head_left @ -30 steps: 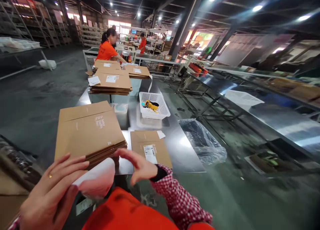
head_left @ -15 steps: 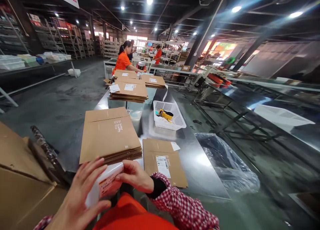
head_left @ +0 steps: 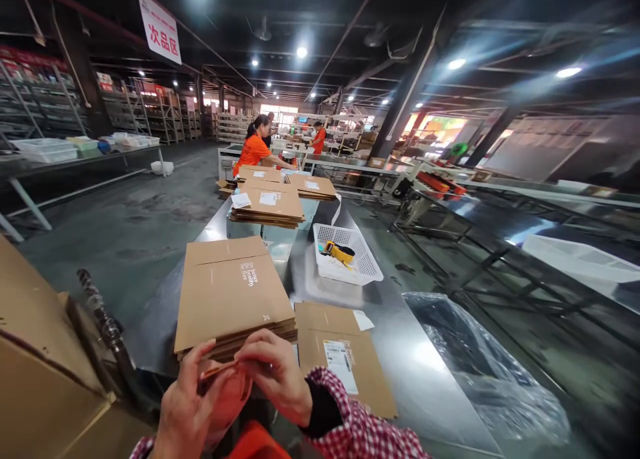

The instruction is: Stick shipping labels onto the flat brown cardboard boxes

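Observation:
In the lower middle of the head view, I hold a roll of labels close to my body, its translucent side tinted orange. My left hand curls round its left side, thumb and fingers bent. At the roll's top right edge, my right hand pinches the strip of labels; its fingertips partly hide the strip. Just beyond both hands lies a stack of flat cardboard boxes with white print. To the right is another flat box bearing a white shipping label.
A white perforated basket with a yellow-black item stands on the metal table. Farther back are labelled flat boxes and a person in orange. Clear plastic wrap lies right; a large carton stands left.
My left hand has gone from spread beside the roll to curled round it. The roll has turned, so its printed label faces away. The view has tilted upward.

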Tool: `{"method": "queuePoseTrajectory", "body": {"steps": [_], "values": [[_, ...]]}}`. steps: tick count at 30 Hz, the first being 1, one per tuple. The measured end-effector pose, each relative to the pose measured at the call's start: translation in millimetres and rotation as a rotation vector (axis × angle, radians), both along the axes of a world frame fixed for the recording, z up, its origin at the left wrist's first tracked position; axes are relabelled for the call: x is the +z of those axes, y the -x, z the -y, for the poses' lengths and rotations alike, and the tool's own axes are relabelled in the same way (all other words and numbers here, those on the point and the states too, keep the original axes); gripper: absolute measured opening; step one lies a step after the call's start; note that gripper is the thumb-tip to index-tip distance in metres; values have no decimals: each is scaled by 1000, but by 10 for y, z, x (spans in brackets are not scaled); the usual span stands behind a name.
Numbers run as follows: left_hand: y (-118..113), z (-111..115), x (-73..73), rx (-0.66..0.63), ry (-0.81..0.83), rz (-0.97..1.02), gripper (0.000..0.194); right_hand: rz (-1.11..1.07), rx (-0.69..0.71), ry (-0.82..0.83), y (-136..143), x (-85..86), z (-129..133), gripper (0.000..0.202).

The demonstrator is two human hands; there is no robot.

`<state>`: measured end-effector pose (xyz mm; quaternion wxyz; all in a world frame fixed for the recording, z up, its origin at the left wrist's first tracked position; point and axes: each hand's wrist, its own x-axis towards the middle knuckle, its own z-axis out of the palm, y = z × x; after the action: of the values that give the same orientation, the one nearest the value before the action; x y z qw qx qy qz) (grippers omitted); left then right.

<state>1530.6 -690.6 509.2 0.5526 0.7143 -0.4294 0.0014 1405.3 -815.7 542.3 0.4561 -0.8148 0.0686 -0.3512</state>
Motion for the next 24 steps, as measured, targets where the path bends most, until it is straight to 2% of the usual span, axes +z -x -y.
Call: {"method": "queuePoseTrajectory", "body": {"steps": [3,5,9,10,12,15,17,19,21,23,24], "values": [[-105,0,8,-42,-15,83,41,92,-1,62,-63,-49,6,15],[-219,-32,-11,-121,-51,178,39,135,-60,59,-131,-3,170,17],[-466,-143,-219,-232,-213,336,33,261,-384,-165,-423,253,883,22],[-512,-164,-294,-229,-196,410,32,252,-397,-206,-528,305,1076,24],[-569,-174,-420,-175,-93,601,29,116,-298,-215,-756,337,1387,25],[-585,-107,-485,-129,12,798,24,-218,-88,-110,-1078,202,1588,35],[-581,-33,-469,-121,16,835,24,-394,-58,59,-1226,74,1588,41],[-589,29,-458,-124,8,828,26,-492,-80,215,-1294,-6,1541,49],[-608,62,-477,-123,-34,794,27,-561,-112,344,-1290,-23,1471,69],[-628,69,-518,-131,-48,773,26,-605,-215,476,-1251,-14,1371,90],[-636,70,-541,-133,-46,773,26,-625,-273,571,-1230,-18,1310,94]]}}
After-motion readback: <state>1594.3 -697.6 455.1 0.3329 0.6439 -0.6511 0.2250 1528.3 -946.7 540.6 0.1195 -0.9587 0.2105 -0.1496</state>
